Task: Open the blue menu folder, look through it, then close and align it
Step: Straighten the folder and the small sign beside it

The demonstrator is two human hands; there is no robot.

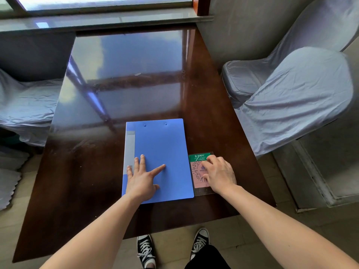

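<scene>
Two bare arms reach out from the near edge. Left hand (pixel 142 179) lies flat with fingers spread on the near left part of the blue menu folder (pixel 163 152), pressing it and grasping nothing. Right hand (pixel 219 174) sits just right of the folder with fingers curled loosely on a pink and green card (pixel 196 167), not gripping it. Closed, the folder lies flat on the dark shiny tabletop (pixel 97 171), near its front edge. Covered chairs (pixel 291 98) stand at the right.
</scene>
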